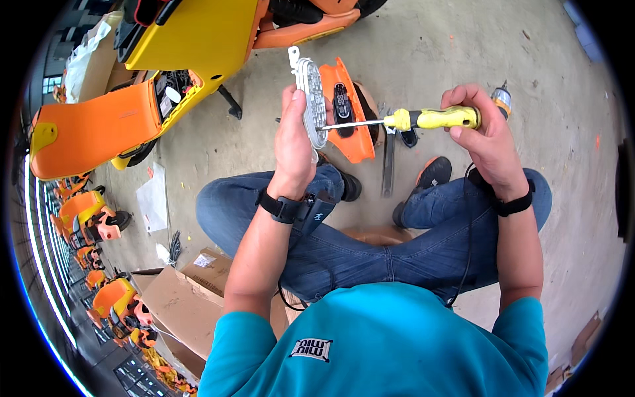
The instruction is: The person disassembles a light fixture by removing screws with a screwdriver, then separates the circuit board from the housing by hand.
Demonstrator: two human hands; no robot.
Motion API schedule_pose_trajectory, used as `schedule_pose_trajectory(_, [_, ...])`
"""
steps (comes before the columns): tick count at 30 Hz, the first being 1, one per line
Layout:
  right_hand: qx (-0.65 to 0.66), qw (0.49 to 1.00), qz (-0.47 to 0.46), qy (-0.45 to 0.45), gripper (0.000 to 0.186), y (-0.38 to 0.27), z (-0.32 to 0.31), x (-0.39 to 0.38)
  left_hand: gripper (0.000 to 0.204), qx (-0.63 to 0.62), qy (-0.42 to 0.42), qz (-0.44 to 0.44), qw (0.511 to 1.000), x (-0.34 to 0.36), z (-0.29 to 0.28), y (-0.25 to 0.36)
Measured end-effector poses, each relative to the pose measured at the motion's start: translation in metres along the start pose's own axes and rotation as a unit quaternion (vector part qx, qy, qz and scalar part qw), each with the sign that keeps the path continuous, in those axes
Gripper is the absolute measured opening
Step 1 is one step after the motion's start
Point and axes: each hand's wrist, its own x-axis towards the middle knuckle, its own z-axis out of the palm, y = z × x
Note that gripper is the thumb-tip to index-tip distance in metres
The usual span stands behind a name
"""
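Raised over blue-jeaned legs [390, 258], the left hand [293, 139] gripped a clear oval white-edged lamp [311, 99]; the right hand [486, 135] held, in curled fingers, a yellow-and-black screwdriver [433, 119], its tip at the lamp's near end. Grey concrete floor [575, 198] stretched rightward from a curved orange plastic panel [360, 143].

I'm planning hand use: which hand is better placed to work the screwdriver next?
Probably the right hand: it holds the yellow screwdriver, pointed left toward the clear oval part, while the left hand is occupied holding that part.
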Motion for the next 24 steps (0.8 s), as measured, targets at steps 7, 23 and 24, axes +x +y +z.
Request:
schedule_pose_trajectory(7, [-0.026,0.984,0.166,-0.052,0.030,-0.019,-0.007,0.000,0.030,-0.015,0.002,-0.007,1.000,0.000,-0.003,-0.002])
schedule_pose_trajectory(23, [0.107,0.987,0.115,-0.031,0.032,-0.007,-0.013,0.004,0.029,-0.015,0.000,-0.022,1.000,-0.002,0.006,0.001])
schedule_pose_trajectory(24, [0.077,0.995,0.060,-0.002,0.032,0.000,-0.008,0.003,0.029,-0.014,-0.001,-0.021,1.000,-0.002,0.007,0.001])
